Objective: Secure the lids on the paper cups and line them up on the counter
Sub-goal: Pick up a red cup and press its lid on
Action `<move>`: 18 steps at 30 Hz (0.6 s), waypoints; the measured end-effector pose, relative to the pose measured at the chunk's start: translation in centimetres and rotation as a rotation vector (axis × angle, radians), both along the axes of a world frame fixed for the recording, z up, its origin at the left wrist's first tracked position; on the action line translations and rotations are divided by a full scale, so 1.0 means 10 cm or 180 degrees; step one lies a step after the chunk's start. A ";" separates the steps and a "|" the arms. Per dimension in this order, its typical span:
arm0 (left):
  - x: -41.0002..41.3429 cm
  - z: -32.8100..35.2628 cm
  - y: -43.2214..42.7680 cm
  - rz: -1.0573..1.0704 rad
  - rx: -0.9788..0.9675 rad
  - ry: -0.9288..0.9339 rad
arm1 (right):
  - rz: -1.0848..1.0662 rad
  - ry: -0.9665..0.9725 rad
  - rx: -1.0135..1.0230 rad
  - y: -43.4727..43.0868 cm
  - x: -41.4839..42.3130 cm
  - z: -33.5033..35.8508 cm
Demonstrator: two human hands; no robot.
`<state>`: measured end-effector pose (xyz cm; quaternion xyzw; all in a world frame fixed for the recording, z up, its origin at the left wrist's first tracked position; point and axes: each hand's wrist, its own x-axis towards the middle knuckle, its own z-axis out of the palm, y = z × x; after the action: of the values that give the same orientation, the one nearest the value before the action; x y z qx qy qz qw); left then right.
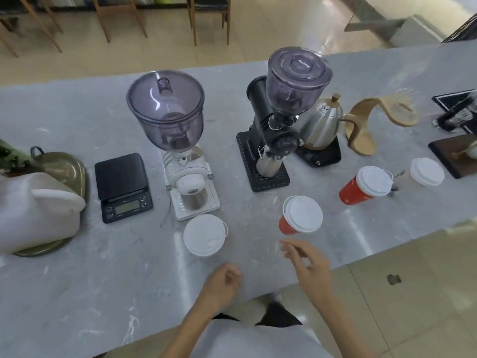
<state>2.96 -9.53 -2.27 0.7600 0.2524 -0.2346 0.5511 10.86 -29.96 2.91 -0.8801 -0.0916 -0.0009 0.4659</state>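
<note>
Several paper cups with white lids stand on the grey marble counter (77, 293). A white-lidded cup (204, 235) sits in front of the white grinder. A red cup (300, 215) stands just beyond my right hand (311, 264), whose fingers are spread and hold nothing. Another red cup (366, 186) stands further right, and a fourth lidded cup (427, 171) beyond it. My left hand (223, 280) hovers over the counter's near edge, fingers loosely curled, with nothing in it.
Behind the cups stand a white grinder (185, 182), a black grinder (273, 140), a black scale (122, 186) and a steel kettle (320, 125). A white jug on a green tray (38, 202) fills the left. A dark wooden board (454, 158) lies far right.
</note>
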 end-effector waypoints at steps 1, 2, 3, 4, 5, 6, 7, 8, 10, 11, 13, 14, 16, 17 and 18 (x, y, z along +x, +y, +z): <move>0.10 0.04 -0.15 0.0023 -0.0010 -0.0187 | -0.0266 -0.0109 0.0069 -0.14 0.07 -0.01; 0.22 0.06 -0.30 0.0126 0.0026 -0.0395 | -0.0468 -0.0160 0.0168 -0.27 0.16 -0.03; 0.36 0.07 -0.44 0.0213 0.0134 -0.0608 | -0.0551 -0.0149 0.0255 -0.40 0.26 -0.05; 0.51 0.06 -0.55 0.0186 0.0288 -0.0788 | -0.0497 -0.0052 0.0276 -0.50 0.38 -0.07; 0.66 0.05 -0.65 0.0054 0.0441 -0.0908 | -0.0312 0.0120 0.0231 -0.58 0.51 -0.11; 0.79 0.03 -0.72 -0.0077 0.0558 -0.1020 | -0.0017 0.0314 0.0189 -0.65 0.63 -0.16; 0.92 0.02 -0.79 -0.0156 0.0629 -0.1110 | 0.0349 0.0480 0.0159 -0.69 0.74 -0.22; 1.03 0.02 -0.85 -0.0157 0.0653 -0.1170 | 0.0720 0.0605 0.0128 -0.70 0.84 -0.26; 1.20 0.00 -0.98 0.0022 0.0439 -0.1238 | 0.1330 0.0599 0.0047 -0.68 0.99 -0.34; 1.26 -0.03 -1.06 0.0145 0.0195 -0.1278 | 0.1517 0.0503 0.0029 -0.66 1.06 -0.37; 1.30 -0.11 -1.20 0.0396 -0.0170 -0.1286 | 0.1655 0.0345 0.0118 -0.62 1.14 -0.40; 1.29 -0.14 -1.25 0.0548 -0.0227 -0.1261 | 0.1670 0.0301 0.0170 -0.61 1.17 -0.41; 1.28 -0.16 -1.36 0.0865 -0.0152 -0.1288 | 0.1766 0.0174 0.0167 -0.63 1.23 -0.40; 1.28 -0.14 -1.41 0.0980 -0.0075 -0.1362 | 0.1831 0.0141 0.0180 -0.65 1.26 -0.39; 1.29 -0.10 -1.47 0.1053 -0.0055 -0.1491 | 0.1855 0.0185 0.0237 -0.67 1.30 -0.36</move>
<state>15.91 -24.18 -3.27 0.7372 0.2368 0.0383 0.6316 23.82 -36.65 -0.70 -0.7987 -0.3269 0.1548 0.4809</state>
